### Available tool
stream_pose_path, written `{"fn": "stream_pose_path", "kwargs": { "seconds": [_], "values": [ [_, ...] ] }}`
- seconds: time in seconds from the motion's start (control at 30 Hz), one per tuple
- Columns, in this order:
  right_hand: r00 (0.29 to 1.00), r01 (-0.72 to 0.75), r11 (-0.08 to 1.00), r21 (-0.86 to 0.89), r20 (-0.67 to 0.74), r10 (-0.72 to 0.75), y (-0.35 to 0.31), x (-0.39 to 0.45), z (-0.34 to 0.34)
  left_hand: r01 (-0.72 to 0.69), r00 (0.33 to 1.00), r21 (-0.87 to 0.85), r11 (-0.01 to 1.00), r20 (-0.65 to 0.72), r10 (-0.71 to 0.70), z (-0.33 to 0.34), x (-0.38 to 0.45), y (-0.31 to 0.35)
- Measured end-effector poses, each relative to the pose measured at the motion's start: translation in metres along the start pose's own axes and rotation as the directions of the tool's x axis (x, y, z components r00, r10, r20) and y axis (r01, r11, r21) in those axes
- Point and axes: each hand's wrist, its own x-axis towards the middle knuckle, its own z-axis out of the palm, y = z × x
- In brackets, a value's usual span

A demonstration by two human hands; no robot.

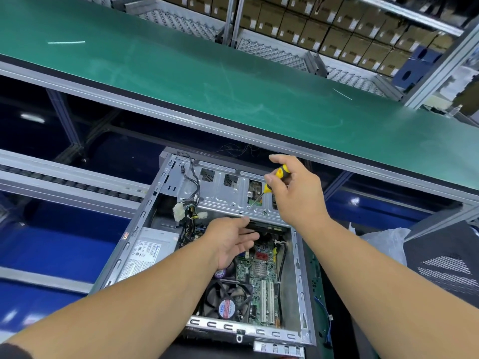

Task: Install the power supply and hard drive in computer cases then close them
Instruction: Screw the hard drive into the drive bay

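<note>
Reaching into the open computer case (145,224), my left hand (230,242) has spread fingers near the hard drive. Farther off, my right hand (295,193) pinches a screwdriver (274,181) on the drive cage (223,198); its tip could slip off.

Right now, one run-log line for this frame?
step: screwing drive cage | right hand: screwdriver, tip on cage | left hand: open, inside case | power supply: seated | side panel: off

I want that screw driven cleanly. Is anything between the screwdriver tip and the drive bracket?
Nothing visible. The right hand holds the screwdriver with its tip already down at the drive bracket. The cables lie to the left, and the left hand is below it.
</note>
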Motion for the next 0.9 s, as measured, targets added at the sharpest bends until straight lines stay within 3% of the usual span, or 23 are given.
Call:
{"fn": "stream_pose_path", "kwargs": {
  "seconds": [0.37, 0.53, 0.63, 0.7, 0.77, 0.8, 0.9],
  "values": [
    [0.983, 0.142, 0.974, -0.175, 0.144, -0.117, -0.02, 0.016, 0.007, -0.092, 0.993, 0.063, 0.994, -0.065, 0.096, 0.0, 0.008, -0.004],
    [0.996, 0.064, 0.936, -0.345, 0.076, -0.04, -0.024, 0.029, 0.006, -0.113, 0.99, 0.073, 0.991, -0.074, 0.118, 0.0, 0.011, -0.005],
    [0.993, 0.112, 0.876, -0.469, 0.084, -0.082, -0.03, 0.03, 0.006, -0.118, 0.989, 0.072, 0.99, -0.078, 0.123, 0.0, 0.014, -0.006],
    [0.979, 0.116, 0.938, -0.327, 0.196, -0.052, -0.032, 0.031, 0.006, -0.118, 0.989, 0.064, 0.991, -0.08, 0.123, -0.001, 0.016, -0.006],
    [0.95, 0.012, 0.993, -0.117, 0.312, 0.026, -0.032, 0.033, 0.006, -0.119, 0.989, 0.045, 0.992, -0.081, 0.122, -0.001, 0.017, -0.007],
    [0.953, -0.001, 0.992, -0.128, 0.301, 0.039, -0.031, 0.035, 0.007, -0.12, 0.989, 0.035, 0.992, -0.079, 0.122, -0.001, 0.018, -0.007],
    [0.991, 0.018, 0.927, -0.375, 0.129, 0.033, -0.033, 0.034, 0.009, -0.121, 0.989, 0.031, 0.992, -0.076, 0.123, 0.0, 0.019, -0.007]
  ]
}}
